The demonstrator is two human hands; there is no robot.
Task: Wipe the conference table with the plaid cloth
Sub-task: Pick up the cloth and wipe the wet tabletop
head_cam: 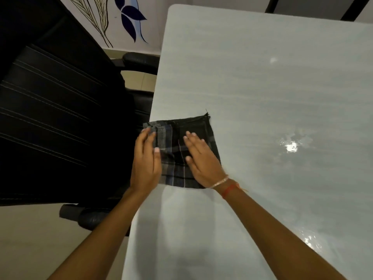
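**Q:** Right hand (199,158) (centre of the figure): what state?

**A:** Flat, with fingers straight and close together, palm pressing the cloth (173,168). It grips nothing. The left hand (146,160) lies nearly straight on the cloth's left border, thumb on top, also holding nothing.

**Q:** Where is the cloth?

**A:** Folded to a square on the table (262,87), at its left edge beside the chair (50,118) (the left border slightly overhangs).

**Q:** Which step is this?

**A:** As judged, flattening the folded pad before a stroke. Most of the table looks not yet wiped.

**Q:** What does the next move call for?

**A:** Probably steady downward pressure from the right palm and a sweep away from the edge, keeping the folds closed.
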